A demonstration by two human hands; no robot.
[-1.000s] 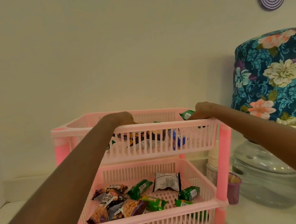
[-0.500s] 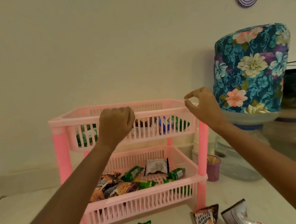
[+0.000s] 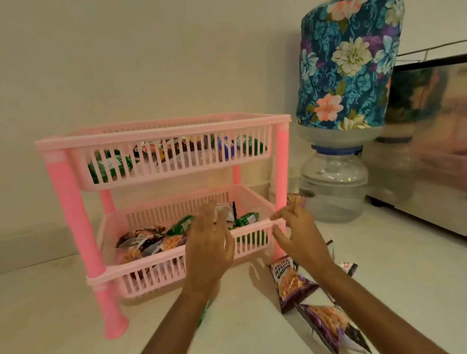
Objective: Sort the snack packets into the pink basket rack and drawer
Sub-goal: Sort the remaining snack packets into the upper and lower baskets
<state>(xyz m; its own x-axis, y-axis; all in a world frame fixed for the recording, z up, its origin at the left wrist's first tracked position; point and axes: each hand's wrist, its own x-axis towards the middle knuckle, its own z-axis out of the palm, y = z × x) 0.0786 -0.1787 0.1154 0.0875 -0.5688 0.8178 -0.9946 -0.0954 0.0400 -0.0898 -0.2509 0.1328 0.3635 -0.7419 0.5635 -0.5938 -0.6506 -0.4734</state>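
Observation:
The pink basket rack (image 3: pixel 71 199) stands on the white counter with two tiers. Its top basket (image 3: pixel 168 131) holds several green, brown and blue snack packets. The lower basket (image 3: pixel 161 267) holds peanut and green packets. My left hand (image 3: pixel 208 247) hovers in front of the lower basket, fingers spread and empty. My right hand (image 3: pixel 297 233) is beside the rack's front right leg, fingers apart, holding nothing. Two salted peanut packets (image 3: pixel 288 282) (image 3: pixel 329 325) lie on the counter under my right forearm. A green packet (image 3: pixel 204 313) peeks out beneath my left forearm.
A water bottle under a floral cover (image 3: pixel 348 58) sits on a clear dispenser base (image 3: pixel 334 186) right of the rack. A shiny metal appliance (image 3: pixel 440 140) stands at far right. A small purple cup (image 3: pixel 296 198) is behind the rack's right leg. The wall is close behind.
Both hands left the top basket's rim and dropped down in front of the lower basket. The view pulled back and down, showing the packets on the counter.

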